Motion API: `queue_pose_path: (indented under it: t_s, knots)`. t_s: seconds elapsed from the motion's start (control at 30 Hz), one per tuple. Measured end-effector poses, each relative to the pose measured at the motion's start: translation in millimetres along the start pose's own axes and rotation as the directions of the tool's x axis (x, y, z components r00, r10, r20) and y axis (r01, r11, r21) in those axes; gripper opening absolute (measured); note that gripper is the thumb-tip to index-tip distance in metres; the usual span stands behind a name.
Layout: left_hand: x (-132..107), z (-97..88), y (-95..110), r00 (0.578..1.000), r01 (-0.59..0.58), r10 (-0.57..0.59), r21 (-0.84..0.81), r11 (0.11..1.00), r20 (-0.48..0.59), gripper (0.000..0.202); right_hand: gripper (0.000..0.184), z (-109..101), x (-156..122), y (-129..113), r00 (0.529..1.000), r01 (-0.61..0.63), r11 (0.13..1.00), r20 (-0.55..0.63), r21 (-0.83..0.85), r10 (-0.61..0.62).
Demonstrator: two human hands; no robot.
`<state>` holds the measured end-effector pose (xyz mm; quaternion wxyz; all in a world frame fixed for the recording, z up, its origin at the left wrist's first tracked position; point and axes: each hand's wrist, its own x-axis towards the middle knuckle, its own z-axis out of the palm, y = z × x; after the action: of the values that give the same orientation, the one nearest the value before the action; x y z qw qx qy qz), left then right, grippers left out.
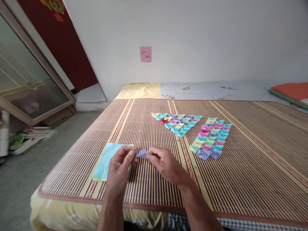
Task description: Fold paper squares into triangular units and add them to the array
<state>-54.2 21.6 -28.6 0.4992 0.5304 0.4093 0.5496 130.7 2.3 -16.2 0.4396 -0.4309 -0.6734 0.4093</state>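
Note:
Between my two hands is a small folded purple paper piece [142,153], pointed at its ends like a little boat. My left hand [122,162] pinches its left tip, and my right hand [162,162] pinches its right tip. Under and beside my left hand lies a stack of light blue paper sheets [106,162] with a yellow edge showing at the front. Farther off, several folded paper boats in many colours stand in a triangular group [179,123]. Right of them, more such boats form a slanted block of rows [211,138].
A striped bamboo mat [156,189] covers the bed. A pink note [145,54] is stuck on the white wall behind. An orange and green folded cloth [292,93] lies at the far right. On the left are a leaning glazed door [31,80] and books [33,138] on the floor.

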Motion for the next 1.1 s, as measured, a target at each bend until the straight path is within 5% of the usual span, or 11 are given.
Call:
queue_pose_path:
  t_s: [0.5,0.6,0.8,1.1]
  knots:
    - [-5,-1.0,16,0.979,0.128,-0.123,-0.022,0.992,0.161,0.019,0.022,-10,-6,-6,0.997,-0.006,0.996,0.075,-0.091,0.013]
    - [-5,0.6,15,0.988,0.074,-0.077,0.028,0.997,0.132,0.017,0.005,-14,-7,-10,0.998,0.059,0.992,-0.001,-0.111,-0.059]
    - [-7,5.5,11,0.988,-0.033,0.012,0.132,0.991,0.156,0.012,0.010,-10,-5,-11,0.973,0.172,0.970,-0.122,-0.174,-0.195]
    - [-8,17.9,11,0.994,-0.044,0.047,-0.034,0.998,0.097,0.012,0.020,-2,-2,-15,0.941,0.197,0.963,-0.238,-0.186,-0.239]
